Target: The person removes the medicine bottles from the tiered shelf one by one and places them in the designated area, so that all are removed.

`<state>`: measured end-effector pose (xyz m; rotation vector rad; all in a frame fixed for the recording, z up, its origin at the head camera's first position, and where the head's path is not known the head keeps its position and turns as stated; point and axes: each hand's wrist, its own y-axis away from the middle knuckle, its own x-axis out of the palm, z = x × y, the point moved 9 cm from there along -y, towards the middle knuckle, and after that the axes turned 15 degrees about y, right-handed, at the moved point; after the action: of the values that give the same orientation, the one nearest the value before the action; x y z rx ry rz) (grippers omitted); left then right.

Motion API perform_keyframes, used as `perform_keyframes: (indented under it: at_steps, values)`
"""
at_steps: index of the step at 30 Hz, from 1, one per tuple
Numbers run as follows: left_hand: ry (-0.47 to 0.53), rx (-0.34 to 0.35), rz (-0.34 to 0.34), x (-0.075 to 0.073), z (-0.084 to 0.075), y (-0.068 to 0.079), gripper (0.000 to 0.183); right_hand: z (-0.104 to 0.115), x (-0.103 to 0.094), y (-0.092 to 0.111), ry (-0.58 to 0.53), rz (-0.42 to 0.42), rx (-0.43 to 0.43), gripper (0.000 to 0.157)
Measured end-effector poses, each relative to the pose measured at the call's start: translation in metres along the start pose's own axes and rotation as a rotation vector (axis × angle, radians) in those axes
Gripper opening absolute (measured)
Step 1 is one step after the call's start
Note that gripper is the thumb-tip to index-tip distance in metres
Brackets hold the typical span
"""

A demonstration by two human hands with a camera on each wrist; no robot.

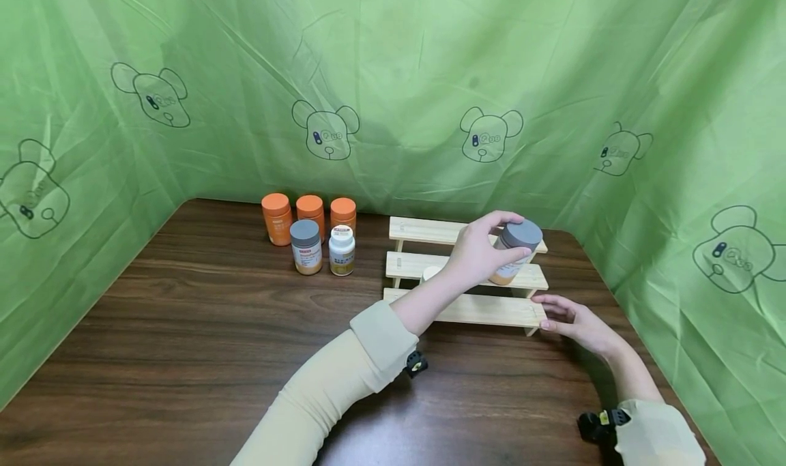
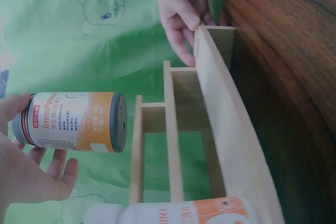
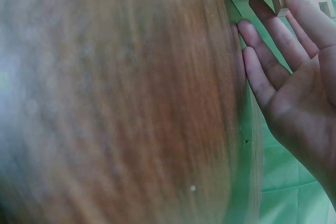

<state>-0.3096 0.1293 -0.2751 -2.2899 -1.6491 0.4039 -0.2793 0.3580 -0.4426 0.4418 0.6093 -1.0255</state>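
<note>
My left hand (image 1: 475, 251) grips a supplement jar (image 1: 522, 235) near its grey lid, above the right part of a three-step wooden rack (image 1: 485, 309). In the left wrist view the jar (image 2: 79, 121) has a white and orange label, and its base shows apart from the planks. At the rack's right end, my right hand (image 1: 580, 326) pinches the lowest plank, thumb on one side and fingers on the other, as the right wrist view also shows. A white-capped bottle (image 1: 431, 273) stands on the rack, mostly hidden by my left forearm; its orange-and-white label (image 2: 210, 211) shows in the left wrist view.
Left of the rack stand three orange jars (image 1: 278, 219) in a back row. Before them are another grey-lidded jar (image 1: 306, 248) and a small white bottle (image 1: 342, 250). Green cloth (image 1: 405, 77) walls the brown wooden table (image 1: 202, 329) at the back and sides.
</note>
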Motion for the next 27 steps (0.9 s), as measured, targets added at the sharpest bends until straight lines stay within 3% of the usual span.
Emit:
perform_keyframes:
  at_steps: [27]
  values:
    - [0.022, 0.039, -0.007, -0.034, -0.062, 0.03, 0.044, 0.0, -0.001, -0.001, -0.011, -0.007, -0.017, 0.047]
